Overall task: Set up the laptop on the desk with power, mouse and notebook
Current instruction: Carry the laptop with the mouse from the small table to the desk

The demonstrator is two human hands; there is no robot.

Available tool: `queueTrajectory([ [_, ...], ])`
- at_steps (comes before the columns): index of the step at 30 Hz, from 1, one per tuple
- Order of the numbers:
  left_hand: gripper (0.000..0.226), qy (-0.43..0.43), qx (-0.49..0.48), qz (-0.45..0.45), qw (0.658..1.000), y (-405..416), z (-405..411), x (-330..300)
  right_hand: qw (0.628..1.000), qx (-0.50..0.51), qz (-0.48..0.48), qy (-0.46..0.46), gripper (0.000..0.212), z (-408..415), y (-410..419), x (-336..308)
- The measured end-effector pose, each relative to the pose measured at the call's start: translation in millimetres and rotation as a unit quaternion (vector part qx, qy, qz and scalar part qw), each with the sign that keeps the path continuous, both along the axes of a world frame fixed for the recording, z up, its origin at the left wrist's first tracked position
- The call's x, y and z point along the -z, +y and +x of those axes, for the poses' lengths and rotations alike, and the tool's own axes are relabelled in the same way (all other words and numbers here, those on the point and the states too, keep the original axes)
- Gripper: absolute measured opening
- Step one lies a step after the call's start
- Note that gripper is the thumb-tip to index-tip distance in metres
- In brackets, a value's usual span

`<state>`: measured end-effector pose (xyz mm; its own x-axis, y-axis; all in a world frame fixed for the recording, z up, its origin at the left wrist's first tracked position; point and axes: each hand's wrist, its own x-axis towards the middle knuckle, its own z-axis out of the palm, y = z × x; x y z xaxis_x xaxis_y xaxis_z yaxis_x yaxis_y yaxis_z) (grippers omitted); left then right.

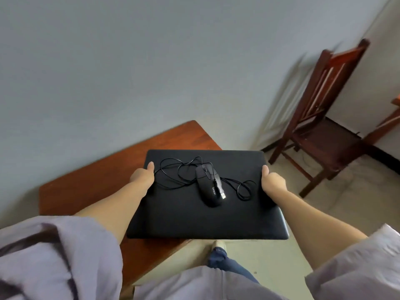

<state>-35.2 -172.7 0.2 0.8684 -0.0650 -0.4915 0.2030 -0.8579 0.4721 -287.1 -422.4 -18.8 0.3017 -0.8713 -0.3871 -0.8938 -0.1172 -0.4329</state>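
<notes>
A closed black laptop point(177, 215) is held flat in the air, partly over the right end of a reddish-brown wooden desk point(91, 187). My left hand point(142, 175) grips its left edge, thumb on top. My right hand point(273, 181) grips its right edge the same way. A black wired mouse point(209, 187) lies on the lid with its cable point(173, 174) looped loosely around it and the USB plug point(223, 195) beside it. No notebook or power adapter is visible.
A dark wooden chair point(320, 118) stands at the right by the wall corner. A grey wall runs behind the desk. Pale floor point(335, 202) lies to the right of the desk. My leg and shoe point(218, 250) show below the laptop.
</notes>
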Motion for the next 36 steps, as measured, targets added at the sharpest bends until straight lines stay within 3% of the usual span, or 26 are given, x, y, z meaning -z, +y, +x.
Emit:
queueTrajectory([
  [4, 0.068, 0.011, 0.123, -0.011, 0.992, -84, -57, -8, 0.985, 0.168, 0.013, -0.027, 0.069, -107, -16, 0],
  [10, 0.067, 0.022, 0.283, -0.019, 0.959, -212, -178, -10, 0.951, 0.308, 0.024, -0.03, 0.069, -269, -38, 1],
  [16, 0.068, 0.057, 0.384, -0.014, 0.921, -327, -330, 6, 0.91, 0.412, 0.035, -0.007, 0.071, -429, -77, 4],
  [24, 0.065, 0.078, 0.471, -0.013, 0.879, -441, -483, 17, 0.874, 0.485, 0.028, 0.029, 0.071, -581, -144, -7],
  [36, 0.066, 0.043, 0.543, 0.018, 0.839, -682, -589, 40, 0.863, 0.502, 0.05, 0.029, 0.071, -678, -338, 22],
])
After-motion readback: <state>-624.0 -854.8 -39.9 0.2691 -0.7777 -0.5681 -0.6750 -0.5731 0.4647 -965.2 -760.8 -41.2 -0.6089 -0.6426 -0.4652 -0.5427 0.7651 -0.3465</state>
